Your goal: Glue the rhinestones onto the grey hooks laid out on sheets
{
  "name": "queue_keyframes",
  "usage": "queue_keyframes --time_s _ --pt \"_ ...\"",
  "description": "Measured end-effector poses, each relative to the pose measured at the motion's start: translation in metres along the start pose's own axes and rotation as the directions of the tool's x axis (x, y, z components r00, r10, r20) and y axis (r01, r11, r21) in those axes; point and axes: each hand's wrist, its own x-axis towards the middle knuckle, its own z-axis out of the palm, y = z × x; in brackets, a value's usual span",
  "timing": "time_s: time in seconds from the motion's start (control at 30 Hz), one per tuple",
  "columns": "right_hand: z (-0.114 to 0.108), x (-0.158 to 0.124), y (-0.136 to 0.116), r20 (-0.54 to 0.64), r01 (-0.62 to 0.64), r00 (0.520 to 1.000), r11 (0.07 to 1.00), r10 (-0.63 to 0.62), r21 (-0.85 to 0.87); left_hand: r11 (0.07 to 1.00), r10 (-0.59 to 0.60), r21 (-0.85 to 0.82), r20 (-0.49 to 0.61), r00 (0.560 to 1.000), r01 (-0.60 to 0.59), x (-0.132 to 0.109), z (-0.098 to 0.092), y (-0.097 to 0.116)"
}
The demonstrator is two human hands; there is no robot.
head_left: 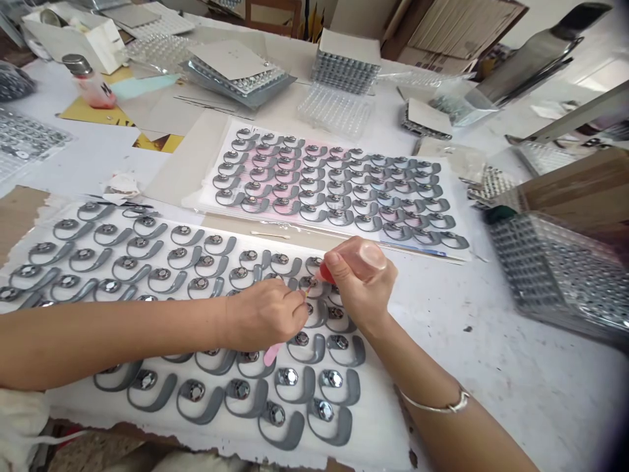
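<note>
I have the right hand (366, 295) closed around a smooth, translucent bottle (363, 254), held above the far right corner of the near white sheet (388, 406) on the bench (442, 301). The bottle's long axis slopes, and its red tip (323, 271) points left and down, toward the grey bands (345, 426). These are glossy and curved like hooks, each with a round faceted stone (291, 376). The left hand (268, 314) is closed on a slim pink-handled tool (272, 354), its flat rounded end showing below the fist; its thin tip points toward the bottle.
</note>
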Motion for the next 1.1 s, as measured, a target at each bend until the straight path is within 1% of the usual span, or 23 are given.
queue_keyframes --time_s 0.23,0.43,0.63,0.77,0.87,0.93,1.0,1.07,1.1 --pt "0.001 -0.001 0.0 -0.004 0.009 1.0 1.0 -0.009 0.003 1.0 0.005 -0.01 -0.046 0.999 -0.006 0.001 -0.001 0.0" --pt "0.001 0.0 0.002 -0.018 0.082 0.996 0.994 -0.084 -0.066 1.0 0.002 -0.005 -0.046 0.999 -0.003 0.002 0.0 0.0" --pt "0.001 0.0 0.005 -0.031 0.173 0.984 0.977 -0.178 -0.121 1.0 0.014 -0.008 -0.071 0.997 -0.015 0.002 0.001 0.0" --pt "0.0 0.0 0.008 -0.031 0.193 0.98 0.972 -0.199 -0.137 1.0 0.011 -0.009 -0.076 0.997 -0.012 0.002 0.0 0.0" --pt "0.001 -0.002 0.007 -0.025 0.193 0.98 0.972 -0.198 -0.133 1.0 0.008 -0.01 -0.055 0.998 -0.009 0.003 -0.001 0.0" --pt "0.003 -0.003 0.004 -0.027 0.181 0.982 0.975 -0.186 -0.125 1.0 0.002 -0.015 -0.041 0.999 -0.003 0.002 -0.001 0.0" --pt "0.002 -0.002 0.0 -0.027 0.126 0.991 0.99 -0.128 -0.067 1.0 -0.001 -0.019 -0.037 0.999 0.001 0.002 -0.001 0.0" --pt "-0.004 0.003 -0.004 -0.058 -0.004 0.998 0.999 0.007 0.053 1.0 -0.001 -0.018 -0.027 1.0 0.001 0.0 0.0 0.0" --pt "-0.009 0.008 -0.006 -0.083 -0.079 0.992 0.989 0.09 0.126 1.0 -0.001 -0.021 -0.018 1.0 0.001 0.0 0.001 0.0"
